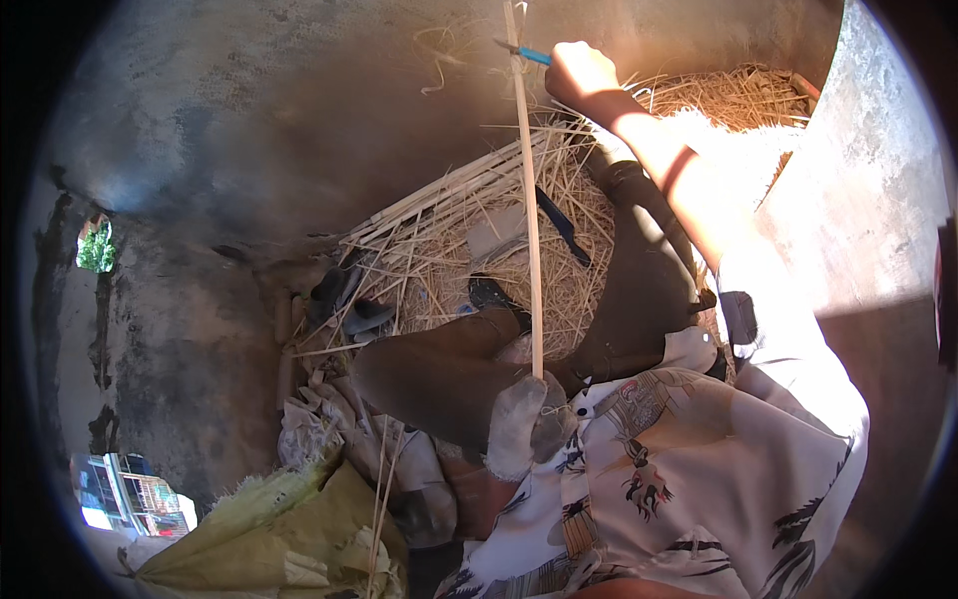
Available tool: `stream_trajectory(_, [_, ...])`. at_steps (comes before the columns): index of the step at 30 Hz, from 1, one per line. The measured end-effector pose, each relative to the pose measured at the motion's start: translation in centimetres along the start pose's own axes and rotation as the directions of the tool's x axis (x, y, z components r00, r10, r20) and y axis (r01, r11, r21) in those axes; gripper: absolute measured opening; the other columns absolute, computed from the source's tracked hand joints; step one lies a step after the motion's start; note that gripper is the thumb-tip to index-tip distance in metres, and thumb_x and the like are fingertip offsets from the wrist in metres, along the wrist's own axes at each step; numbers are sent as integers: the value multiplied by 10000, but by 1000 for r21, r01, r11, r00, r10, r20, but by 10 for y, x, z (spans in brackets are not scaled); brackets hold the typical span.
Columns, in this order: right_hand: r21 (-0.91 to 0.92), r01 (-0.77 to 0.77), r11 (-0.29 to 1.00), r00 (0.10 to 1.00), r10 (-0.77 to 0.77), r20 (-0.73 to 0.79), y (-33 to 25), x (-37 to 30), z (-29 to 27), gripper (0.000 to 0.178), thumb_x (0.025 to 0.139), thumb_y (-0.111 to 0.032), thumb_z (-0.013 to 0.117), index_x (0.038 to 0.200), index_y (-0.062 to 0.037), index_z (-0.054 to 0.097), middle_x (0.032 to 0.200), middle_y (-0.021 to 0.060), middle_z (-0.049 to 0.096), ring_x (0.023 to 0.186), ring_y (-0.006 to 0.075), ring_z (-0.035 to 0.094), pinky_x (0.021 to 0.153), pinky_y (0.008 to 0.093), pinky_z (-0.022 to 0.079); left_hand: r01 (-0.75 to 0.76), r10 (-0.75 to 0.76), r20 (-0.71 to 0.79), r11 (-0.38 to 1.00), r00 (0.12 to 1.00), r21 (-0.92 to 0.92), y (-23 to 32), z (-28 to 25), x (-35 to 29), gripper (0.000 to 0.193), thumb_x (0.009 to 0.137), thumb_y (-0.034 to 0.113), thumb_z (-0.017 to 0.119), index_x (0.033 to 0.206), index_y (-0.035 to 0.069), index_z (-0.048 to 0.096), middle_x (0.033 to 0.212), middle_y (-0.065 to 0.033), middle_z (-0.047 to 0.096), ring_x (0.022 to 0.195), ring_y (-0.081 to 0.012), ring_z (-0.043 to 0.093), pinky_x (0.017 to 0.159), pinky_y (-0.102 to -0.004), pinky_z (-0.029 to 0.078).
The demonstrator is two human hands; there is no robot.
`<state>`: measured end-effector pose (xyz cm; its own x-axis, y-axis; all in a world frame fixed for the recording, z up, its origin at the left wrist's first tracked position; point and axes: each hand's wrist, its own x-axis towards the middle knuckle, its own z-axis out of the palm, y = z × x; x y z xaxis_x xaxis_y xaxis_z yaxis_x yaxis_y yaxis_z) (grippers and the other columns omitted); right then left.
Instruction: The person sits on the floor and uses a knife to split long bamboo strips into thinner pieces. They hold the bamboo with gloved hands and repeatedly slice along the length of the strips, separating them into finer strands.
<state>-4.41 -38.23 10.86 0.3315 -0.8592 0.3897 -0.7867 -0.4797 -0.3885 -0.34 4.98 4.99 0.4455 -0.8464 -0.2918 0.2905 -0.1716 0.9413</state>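
My right hand (582, 75) is raised at the top, its fist closed round the blue handle of a small knife (534, 55). The blade points left and crosses the upper end of a long pale bamboo strip (530, 200). That strip runs nearly upright from there down to my lap. At its lower end is my left hand (514, 429), in what looks like a whitish-grey glove or cloth wrap. The strip goes in at its top edge; the separate fingers cannot be made out.
Thin shavings and split strips (439, 240) litter the floor round my bent legs. Among them lies a long dark flat tool (564, 228). A wall (249, 120) curves along the far and left sides. A yellowish-green sack (279, 529) lies at the lower left.
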Motion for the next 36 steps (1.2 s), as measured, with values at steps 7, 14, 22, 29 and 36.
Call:
stream_trajectory(7, [890, -270, 367, 935, -121, 334, 22, -8, 44, 409, 892, -424, 642, 816, -23, 661, 666, 83, 623, 496, 141, 472, 484, 291, 389, 130, -111, 121, 978, 986, -162, 19, -41, 14, 391, 1072, 336, 495, 923, 1, 628, 513, 25, 386, 372, -103, 366, 370, -272, 292])
stream_trajectory(14, [869, -480, 118, 812, -314, 491, -37, -89, 65, 451, 977, -427, 642, 1165, -18, 628, 916, 91, 706, 448, 38, 338, 411, 212, 262, 356, -370, 224, 929, 902, 101, 83, -93, 29, 425, 1083, 364, 472, 963, -8, 640, 504, 28, 369, 369, -100, 361, 367, -277, 301])
stream_trajectory(22, [642, -726, -248, 688, -290, 666, -102, -90, 132, 308, 1059, -286, 541, 941, -4, 583, 878, 151, 676, 461, 76, 358, 420, 251, 311, -91, 24, 105, -334, 994, 938, 152, -142, 43, 332, 1021, 352, 545, 1056, 35, 637, 857, -125, 671, 772, -285, 665, 667, -451, 535])
stream_trajectory(29, [244, -735, -633, 439, -169, 883, -118, -101, 207, 182, 1064, -159, 427, 945, -31, 478, 850, 154, 620, 451, 95, 345, 419, 276, 326, -22, 898, -396, 399, -194, 917, 69, -79, 45, 407, 912, 106, 707, 1251, -17, 520, 1017, -119, 642, 911, -237, 645, 766, -300, 559])
stream_trajectory(36, [116, -907, -405, 242, -275, 930, -122, -158, 233, 186, 1058, -163, 445, 965, -10, 492, 844, 132, 599, 439, 71, 327, 409, 262, 320, -685, 773, -372, 631, 514, 364, 55, -65, 113, 630, 932, 430, 715, 1355, 19, 494, 996, -108, 581, 994, -270, 584, 988, -452, 467])
